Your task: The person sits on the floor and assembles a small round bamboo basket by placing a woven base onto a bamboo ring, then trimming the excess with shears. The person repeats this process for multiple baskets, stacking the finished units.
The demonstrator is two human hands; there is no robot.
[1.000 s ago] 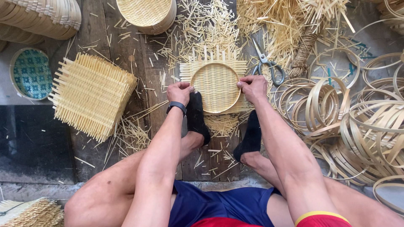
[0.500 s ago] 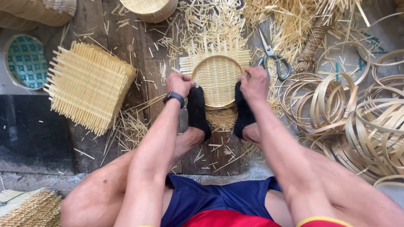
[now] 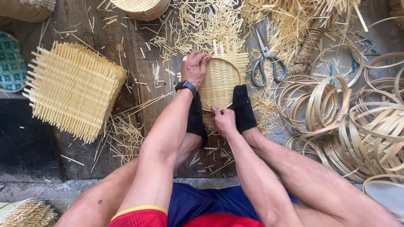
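A round woven bamboo tray (image 3: 221,82) with a hoop rim lies on the wooden floor, its square weave ends sticking out at the far side. My two feet in black socks press on its near edge, left sock (image 3: 196,115), right sock (image 3: 243,108). My left hand (image 3: 194,68), a black watch on its wrist, grips the tray's far left rim. My right hand (image 3: 223,119) pinches the near rim between the two socks.
A stack of square woven mats (image 3: 73,90) lies at the left. Grey-handled scissors (image 3: 266,63) rest right of the tray. Many bamboo hoops (image 3: 362,126) pile at the right. A finished basket (image 3: 141,7) stands at the top, a teal patterned dish (image 3: 10,63) at the far left. Cut slivers cover the floor.
My right hand left the tray's right rim and came to the near edge between my feet. My left hand slid up to the far left rim. The view shifted slightly.
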